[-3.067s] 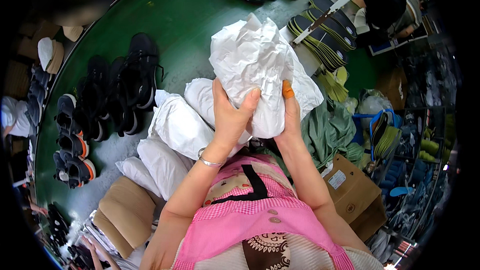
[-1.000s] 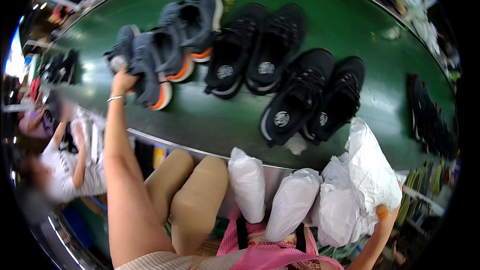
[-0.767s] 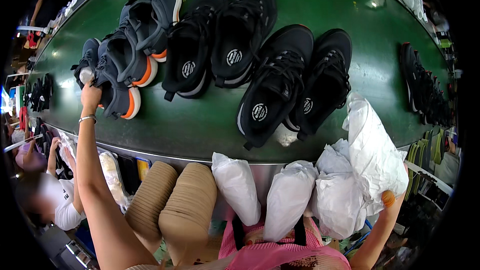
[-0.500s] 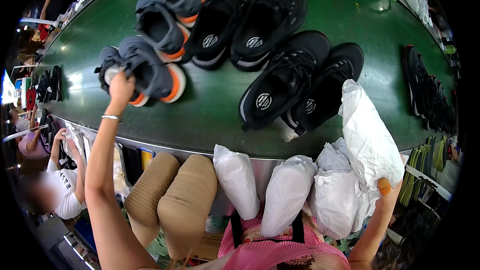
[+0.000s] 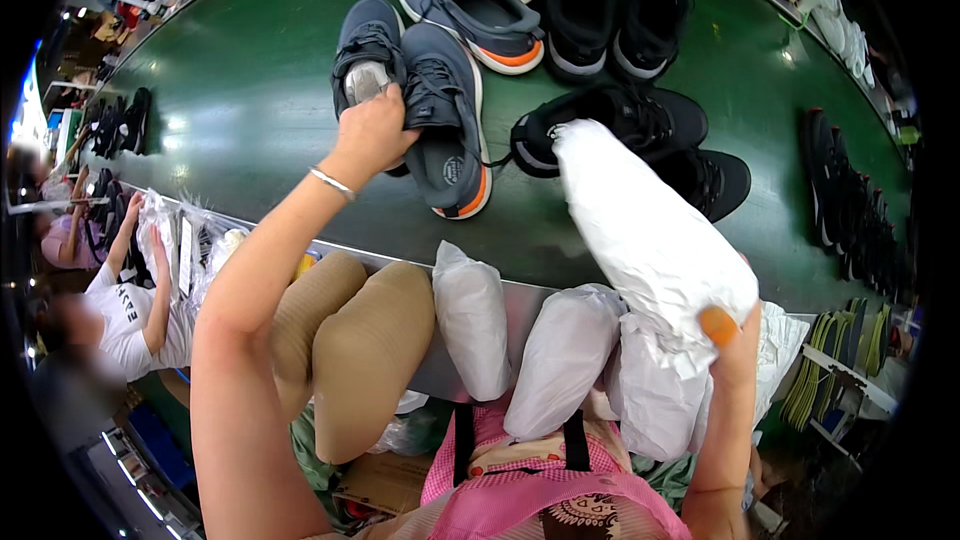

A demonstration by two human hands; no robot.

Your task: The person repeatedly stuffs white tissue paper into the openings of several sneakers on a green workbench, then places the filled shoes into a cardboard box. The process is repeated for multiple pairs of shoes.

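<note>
My left hand (image 5: 375, 130) is closed at the heel end of a grey shoe (image 5: 372, 30), where a pale, silvery piece shows in the opening. Right against it stands its mate, a grey shoe (image 5: 440, 70) with an orange and white sole. In my right hand (image 5: 735, 335), mostly hidden behind the paper, is a white paper-wrapped bundle (image 5: 655, 240); an orange cover shows on one digit. The bundle's narrow tip overlaps the heel of a black shoe (image 5: 600, 120) lying with its toe to the right. Another black shoe (image 5: 725, 183) is partly behind the bundle.
Beyond are more grey shoes (image 5: 475, 5) and a black pair (image 5: 580, 10) on the green belt (image 5: 240, 90). Along its near edge stand brown ribbed stacks (image 5: 375, 360) and white paper bundles (image 5: 470, 320). A co-worker (image 5: 140, 315) is at the left; dark shoes (image 5: 845, 190) line the right.
My left hand and the near grey pair have shifted right, and that pair has turned. The near black pair has swung its toes rightward. The bundle in my right hand has moved left.
</note>
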